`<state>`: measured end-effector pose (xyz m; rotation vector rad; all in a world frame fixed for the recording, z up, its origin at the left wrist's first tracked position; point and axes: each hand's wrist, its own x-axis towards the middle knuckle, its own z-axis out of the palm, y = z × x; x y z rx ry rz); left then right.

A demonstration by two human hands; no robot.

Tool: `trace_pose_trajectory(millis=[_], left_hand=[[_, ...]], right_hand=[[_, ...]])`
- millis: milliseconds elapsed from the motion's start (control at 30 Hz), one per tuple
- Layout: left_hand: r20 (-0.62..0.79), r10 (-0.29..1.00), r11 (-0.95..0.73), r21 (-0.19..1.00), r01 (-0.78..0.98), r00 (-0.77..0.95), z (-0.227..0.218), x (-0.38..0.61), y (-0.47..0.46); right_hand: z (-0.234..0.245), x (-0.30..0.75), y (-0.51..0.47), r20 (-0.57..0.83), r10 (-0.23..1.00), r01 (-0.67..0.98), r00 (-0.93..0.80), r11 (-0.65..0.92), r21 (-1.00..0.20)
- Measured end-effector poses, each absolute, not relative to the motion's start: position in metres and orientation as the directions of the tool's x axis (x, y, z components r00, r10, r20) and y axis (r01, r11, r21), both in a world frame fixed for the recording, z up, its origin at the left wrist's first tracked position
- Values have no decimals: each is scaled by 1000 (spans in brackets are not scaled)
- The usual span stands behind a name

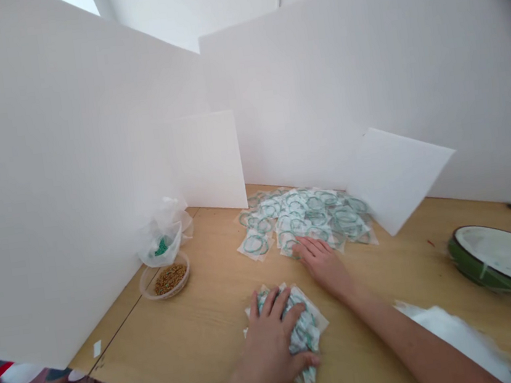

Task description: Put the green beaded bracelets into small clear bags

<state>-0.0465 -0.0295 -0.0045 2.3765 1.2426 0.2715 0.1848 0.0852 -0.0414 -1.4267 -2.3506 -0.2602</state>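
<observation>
My left hand (270, 345) lies with spread fingers over a small heap of clear plastic packets (308, 329), each with thin green rings that look like bracelets. My palm hides part of that heap. Farther back, my right hand (324, 265) reaches to the front edge of a wide pile of similar packets (315, 204). Its fingers are stretched out, with the tips touching a bracelet packet (286, 243) there. A single packet (255, 244) sits at the pile's front left.
To the left stand a clear bowl of orange-brown beads (169, 280) and a plastic bag with green beads (161, 246). White boards (209, 160) enclose the wooden table (199, 341). A loose white card (397, 174) leans at right, near a green-rimmed white basin (510, 253) and white sheets (449, 329).
</observation>
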Motion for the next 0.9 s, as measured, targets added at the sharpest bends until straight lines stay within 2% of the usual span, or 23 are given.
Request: trace_pose_trajectory(millis=[67,133,233,333,467,567,633,700,767,900], left_hand=[[-26,821,-492,475,730,571,-5,-46,-30],[-20,826,-486,479,730,563,-5,-46,-30],[-17,828,-487,472,735,560,-5,-47,-31],[-25,825,-492,458,740,564,-5,-48,-32],[-15,828,-495,452,742,561,-6,-48,-31],[1,841,-488,434,757,542,-6,-48,-30],[-12,844,-479,431,765,536,-7,-48,-29],[-33,846,-465,442,767,533,-7,-49,-28],[-47,848,-452,455,767,527,-7,-49,-27],[-45,858,-438,457,774,512,-7,-49,-28]], right_hand=[[-43,187,89,414,821,898,-392,440,-22],[-46,187,92,398,808,872,-434,489,-41],[-56,185,82,380,782,805,-495,577,-138],[-62,184,55,385,798,787,-463,570,-235],[-54,180,18,352,841,693,-412,540,-478],[-42,174,9,268,880,561,-392,459,-688],[-37,170,18,228,913,531,-337,385,-755],[-36,167,40,254,931,618,-261,363,-697],[-37,166,67,321,923,729,-211,368,-578],[-43,171,99,365,895,838,-255,393,-379]])
